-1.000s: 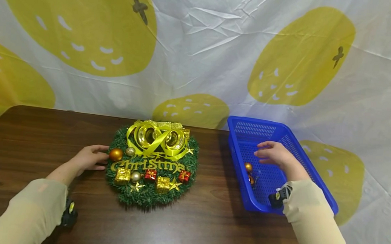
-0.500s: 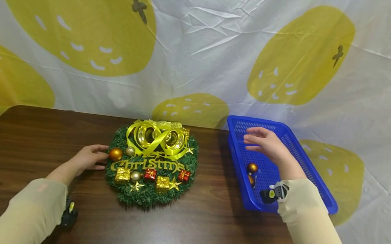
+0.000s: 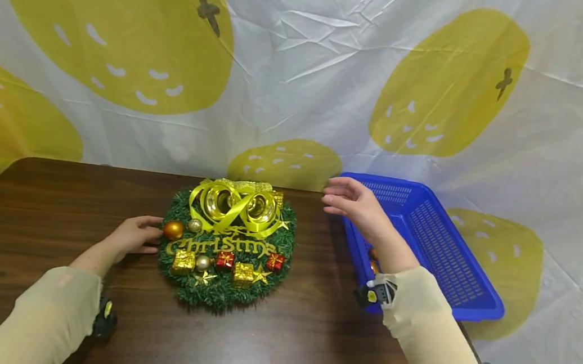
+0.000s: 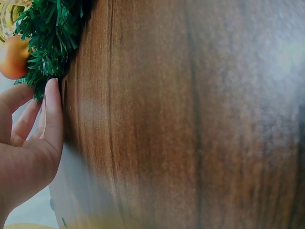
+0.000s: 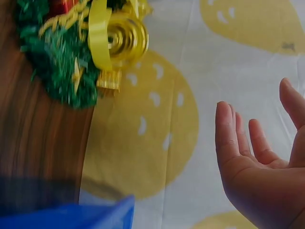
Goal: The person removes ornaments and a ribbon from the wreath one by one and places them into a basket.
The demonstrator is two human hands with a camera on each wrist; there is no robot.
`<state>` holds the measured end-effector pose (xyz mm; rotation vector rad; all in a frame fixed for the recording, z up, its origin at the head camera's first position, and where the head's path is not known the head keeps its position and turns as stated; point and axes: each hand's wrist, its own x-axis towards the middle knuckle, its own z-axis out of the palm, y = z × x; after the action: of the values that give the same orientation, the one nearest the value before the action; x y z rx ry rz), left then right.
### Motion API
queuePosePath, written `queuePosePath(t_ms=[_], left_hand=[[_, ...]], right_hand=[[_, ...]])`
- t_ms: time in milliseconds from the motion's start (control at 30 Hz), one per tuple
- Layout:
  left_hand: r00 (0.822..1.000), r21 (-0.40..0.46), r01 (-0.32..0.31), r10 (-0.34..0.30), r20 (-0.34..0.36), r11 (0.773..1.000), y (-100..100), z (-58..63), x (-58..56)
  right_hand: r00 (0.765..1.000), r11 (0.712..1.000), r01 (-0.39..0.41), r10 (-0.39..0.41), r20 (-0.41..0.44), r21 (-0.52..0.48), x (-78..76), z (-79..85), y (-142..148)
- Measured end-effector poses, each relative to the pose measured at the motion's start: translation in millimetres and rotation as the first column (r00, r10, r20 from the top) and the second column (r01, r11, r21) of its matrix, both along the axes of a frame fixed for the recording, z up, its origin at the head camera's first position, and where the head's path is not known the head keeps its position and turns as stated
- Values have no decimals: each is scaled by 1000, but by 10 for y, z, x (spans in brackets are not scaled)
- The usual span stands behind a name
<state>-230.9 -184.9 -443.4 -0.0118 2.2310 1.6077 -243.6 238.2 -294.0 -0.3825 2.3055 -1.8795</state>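
Observation:
A green Christmas wreath (image 3: 212, 298) lies flat on the table, trimmed with gold bells (image 3: 259, 209), yellow ribbon, small gift boxes, stars and gold lettering. My left hand (image 3: 132, 236) touches the wreath's left edge near an orange ball (image 3: 173, 230). In the left wrist view its fingertips meet the green tinsel, fingers fairly straight. Over the basket's left rim hovers my right hand (image 3: 356, 203), apart from the wreath. The right wrist view shows this hand (image 5: 262, 167) with nothing in it, fingers loosely bent and thumb spread away.
A blue plastic basket (image 3: 456, 255) stands on the right of the brown table (image 3: 260, 343). Inside it, small orange balls (image 3: 374, 254) lie by the left wall, partly hidden by my right arm. A white curtain (image 3: 298, 81) printed with yellow fruit hangs behind the table.
My right hand has moved left, from above the basket's inside to its left rim. The orange balls in the basket have shifted slightly. My left hand and the wreath stay put.

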Motion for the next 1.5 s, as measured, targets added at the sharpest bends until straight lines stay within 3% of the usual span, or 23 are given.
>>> queuePosePath(t_ms=[400,733,1067,1200,1500], left_hand=[[1000,4,1,-1,-2,1000,-6,-12,-7],[1000,13,-1,1,-13,1000,-5,-20,-13],[1000,14,-7,7,-17,1000,-7,-20,-7],[1000,13,-5,6,-22,1000,-12,-19,-2],[1000,17,-12,13,-24,1000,-8,-27,-2]], right_hand=[[995,995,-98,98,5,24,112,-184,-476],[976,978,-195,200,-82,66,182,-490,-865],[948,938,-316,319,2,141,237,-774,-1217],[943,923,-325,334,-10,206,262,-856,-1356],[940,910,-328,341,-5,253,282,-994,-1529]])
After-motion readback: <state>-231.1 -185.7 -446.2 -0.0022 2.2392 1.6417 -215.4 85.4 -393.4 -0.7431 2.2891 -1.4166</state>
